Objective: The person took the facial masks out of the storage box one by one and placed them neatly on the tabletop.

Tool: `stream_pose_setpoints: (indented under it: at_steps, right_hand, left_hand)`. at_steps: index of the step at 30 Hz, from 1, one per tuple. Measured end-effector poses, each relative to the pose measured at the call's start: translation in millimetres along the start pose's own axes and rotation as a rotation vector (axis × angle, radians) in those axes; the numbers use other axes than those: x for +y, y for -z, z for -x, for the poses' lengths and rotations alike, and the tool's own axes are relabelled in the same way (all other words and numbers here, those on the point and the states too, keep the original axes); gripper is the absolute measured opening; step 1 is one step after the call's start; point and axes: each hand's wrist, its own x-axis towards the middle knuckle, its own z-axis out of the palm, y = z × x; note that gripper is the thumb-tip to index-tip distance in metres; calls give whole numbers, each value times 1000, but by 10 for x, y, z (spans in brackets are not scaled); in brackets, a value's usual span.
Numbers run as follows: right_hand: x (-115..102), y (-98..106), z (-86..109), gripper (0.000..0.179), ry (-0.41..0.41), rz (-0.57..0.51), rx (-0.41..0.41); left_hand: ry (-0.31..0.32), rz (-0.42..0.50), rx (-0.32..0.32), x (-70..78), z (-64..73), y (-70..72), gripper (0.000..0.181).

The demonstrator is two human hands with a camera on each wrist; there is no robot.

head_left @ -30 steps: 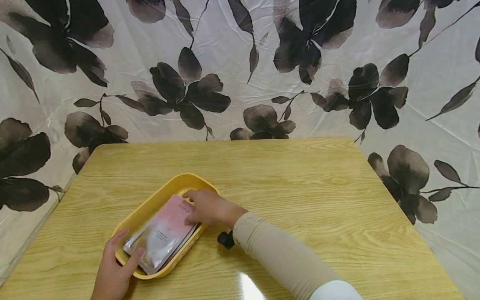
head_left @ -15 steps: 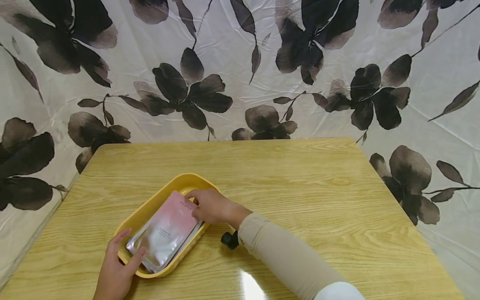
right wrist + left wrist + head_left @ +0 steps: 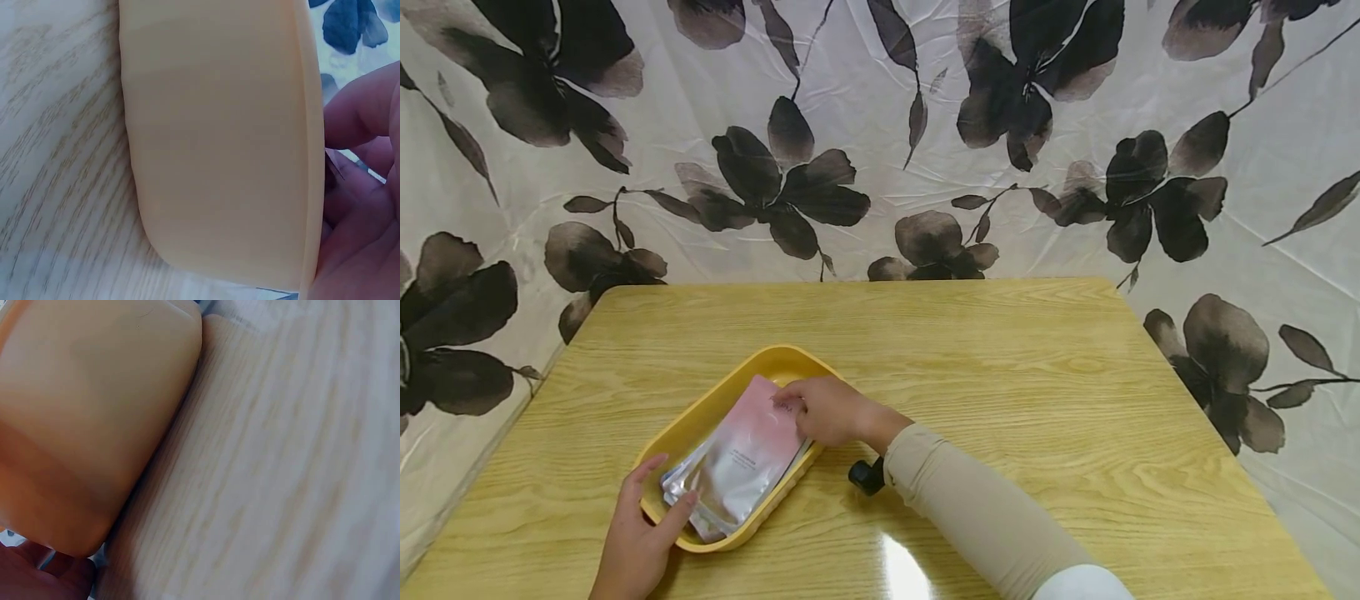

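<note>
A yellow plastic basket (image 3: 700, 421) lies slantwise on the table, holding a small stack of face mask packets. The top packet (image 3: 748, 454) fades from pink to silver, and edges of silvery packets (image 3: 679, 483) show beneath it. My left hand (image 3: 638, 533) holds the basket's near left end, thumb over the rim. With bent fingers, my right hand (image 3: 831, 410) pinches the pink packet by its upper right corner, reaching over the basket's right rim. In the right wrist view the outer basket wall (image 3: 219, 137) hides most of what the right fingers (image 3: 359, 115) grip.
Wood-grain tabletop (image 3: 1000, 375) stretches to the right and behind the basket. A black object (image 3: 867, 477) shows at my right wrist, beside the beige sleeve (image 3: 977, 500). Behind the table hangs a white cloth (image 3: 880, 125) with dark flowers.
The right hand has slid the pink packet up and to the right, baring more of the silvery packets at the lower left. The left hand still holds the basket's end.
</note>
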Motion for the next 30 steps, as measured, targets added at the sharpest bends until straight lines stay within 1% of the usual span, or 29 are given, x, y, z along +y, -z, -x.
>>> stream_pose_setpoints:
  at_steps: [5,7,10,14,19,21,25,27,30]
  right_hand:
    - [-2,10,10,44,-24,-12,20]
    - [-3,17,15,44,-11,-3,33]
    - [-1,16,16,46,8,-21,34]
    - [2,11,18,49,30,-81,27]
    - [-45,18,34,48,67,-195,12]
    - [-71,16,27,46,89,-219,7]
    - [-127,-5,-9,45,120,-181,4]
    - [-157,-24,-25,45,131,-155,1]
    - [-184,-64,-40,45,147,-144,-18]
  left_hand:
    - [-10,4,0,-3,-4,0,69]
    - [-5,11,0,4,-2,4,70]
    - [-9,17,2,13,-3,7,70]
    - [-5,12,0,16,-5,10,70]
    - [34,-4,-25,10,-10,22,72]
    - [46,-11,-38,7,-9,26,73]
    - [41,1,-50,9,-5,34,74]
    - [42,10,-47,13,-9,35,75]
    - [49,16,-39,14,-19,31,75]
